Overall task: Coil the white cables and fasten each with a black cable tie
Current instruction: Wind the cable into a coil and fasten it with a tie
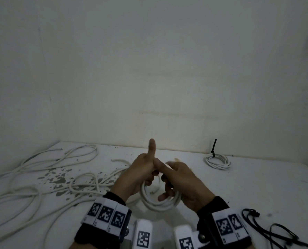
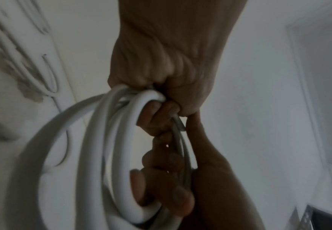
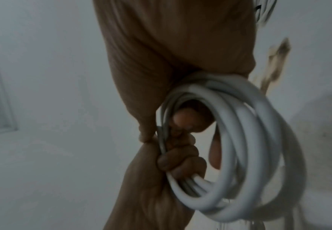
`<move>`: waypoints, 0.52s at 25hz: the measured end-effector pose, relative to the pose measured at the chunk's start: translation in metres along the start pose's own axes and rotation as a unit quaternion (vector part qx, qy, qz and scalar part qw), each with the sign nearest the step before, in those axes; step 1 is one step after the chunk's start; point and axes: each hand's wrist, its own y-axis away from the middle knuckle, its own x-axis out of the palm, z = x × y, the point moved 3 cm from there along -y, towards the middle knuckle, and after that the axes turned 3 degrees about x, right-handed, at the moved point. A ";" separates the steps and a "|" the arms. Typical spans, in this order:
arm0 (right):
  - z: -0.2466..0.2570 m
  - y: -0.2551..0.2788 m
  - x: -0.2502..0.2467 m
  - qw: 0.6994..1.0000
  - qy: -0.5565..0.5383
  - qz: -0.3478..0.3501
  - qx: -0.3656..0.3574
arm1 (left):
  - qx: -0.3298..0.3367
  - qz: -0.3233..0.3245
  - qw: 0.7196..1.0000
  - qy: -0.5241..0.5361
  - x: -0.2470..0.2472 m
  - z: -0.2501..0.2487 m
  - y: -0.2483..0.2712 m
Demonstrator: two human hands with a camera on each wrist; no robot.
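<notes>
Both hands meet over the table edge nearest the body, sharing one coil (image 1: pixel 160 200) of white cable. Left hand (image 1: pixel 140 173): fingers curled through the coil's upper left arc, thumb stuck straight up. Right hand (image 1: pixel 182 180): fingers hooked through the ring from the right, closed on the bundled turns; the wrist views show several turns stacked side by side in each grip. Coil hangs below and between the palms, ring roughly upright, facing the body; one cut end pokes inside the loop. Cable looks smooth, round, rubbery, fairly stiff, holding its curve. Coiling appears about done for this piece; a tie is not yet on it. Loose ties (image 1: pixel 268 229) lie on the table just right of the right wrist, thin black strips, limp, tangled together, their length running away to the right. So the right hand is the nearer one for the pick, and the left would have to hold the turns alone; likely risk is the stiff turns springing open. Left of the left hand, uncoiled cables (image 1: pixel 41 180) sprawl in loose loops over a chipped, speckled tabletop (image 1: pixel 257 180). Farther off, beyond the right hand by the wall, a finished coil (image 1: pixel 218 161) lies flat, black tie tail standing up.
</notes>
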 end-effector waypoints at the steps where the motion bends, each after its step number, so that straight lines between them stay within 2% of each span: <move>1: 0.002 0.001 0.001 0.999 0.009 -0.018 -0.037 | -0.008 0.007 1.000 0.028 -0.002 0.000 0.000; 4: 0.008 0.003 0.002 0.993 0.028 -0.056 -0.100 | -0.033 0.030 0.992 0.116 -0.010 0.001 0.000; 8: 0.010 0.002 -0.010 0.987 -0.043 -0.117 -0.099 | -0.076 0.104 0.980 0.155 -0.008 0.011 0.004; 11: 0.009 -0.002 -0.012 0.983 -0.059 -0.140 -0.100 | -0.092 0.125 0.939 0.308 0.004 0.013 0.008; 13: 0.008 -0.003 -0.015 0.980 -0.065 -0.160 -0.099 | -0.085 0.114 0.916 0.376 0.010 0.011 0.010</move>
